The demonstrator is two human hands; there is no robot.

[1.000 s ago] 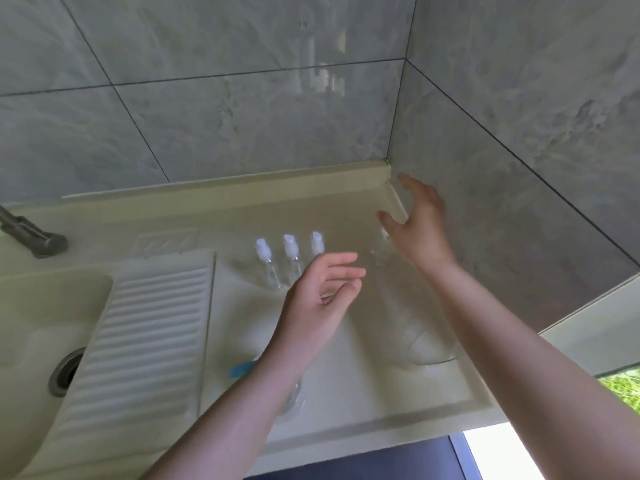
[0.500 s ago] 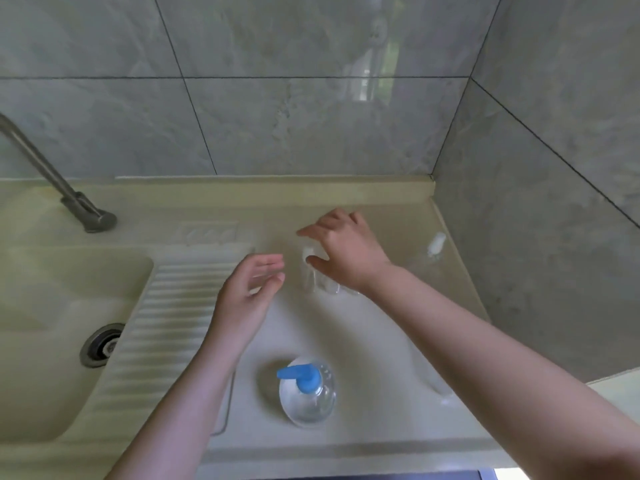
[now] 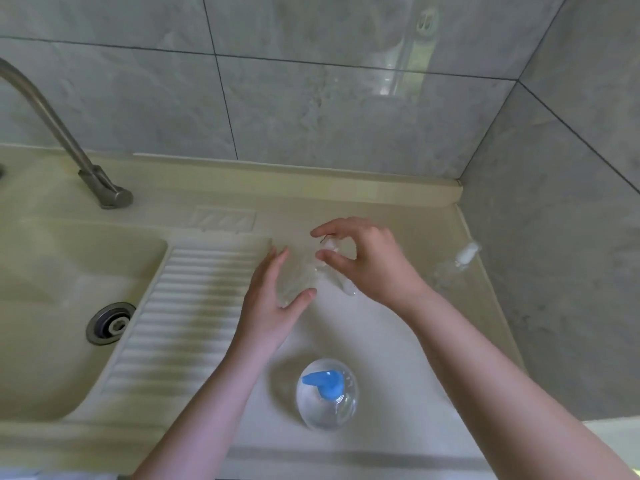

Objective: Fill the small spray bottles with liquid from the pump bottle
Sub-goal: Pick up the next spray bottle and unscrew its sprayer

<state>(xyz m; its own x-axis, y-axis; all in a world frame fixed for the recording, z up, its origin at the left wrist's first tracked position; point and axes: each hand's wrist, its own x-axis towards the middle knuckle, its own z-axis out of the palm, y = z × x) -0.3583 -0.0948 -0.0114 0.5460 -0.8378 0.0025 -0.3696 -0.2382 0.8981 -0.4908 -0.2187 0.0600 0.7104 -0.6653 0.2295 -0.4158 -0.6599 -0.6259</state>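
Grey marbled wall tiles [image 3: 311, 109] close in the corner behind and to the right of a cream moulded sink unit [image 3: 398, 209]. Its basin [image 3: 52, 306] with a round metal drain [image 3: 110, 323] lies on the left, a ribbed washboard slope [image 3: 180, 313] beside it, and a grey metal tap [image 3: 62, 140] rises from the back ledge.

On the flat counter near the front edge stands the clear round pump bottle with a blue pump head [image 3: 327, 393], seen from above, between the 2 forearms.

The left hand [image 3: 273, 306] hovers just right of the washboard, its fingers straight and close together, thumb spread apart; blurred clear spray bottles [image 3: 298, 275] stand in the gap between thumb and fingers, and I cannot tell whether the hand touches them.

The right hand [image 3: 367, 261] is beside it, thumb and forefinger curled into a pinch around the white cap of 1 small clear spray bottle [image 3: 330, 245]; contact looks likely but blur hides it.

1 more small clear spray bottle with a white cap [image 3: 457, 263] lies tilted near the right wall, well apart from both hands
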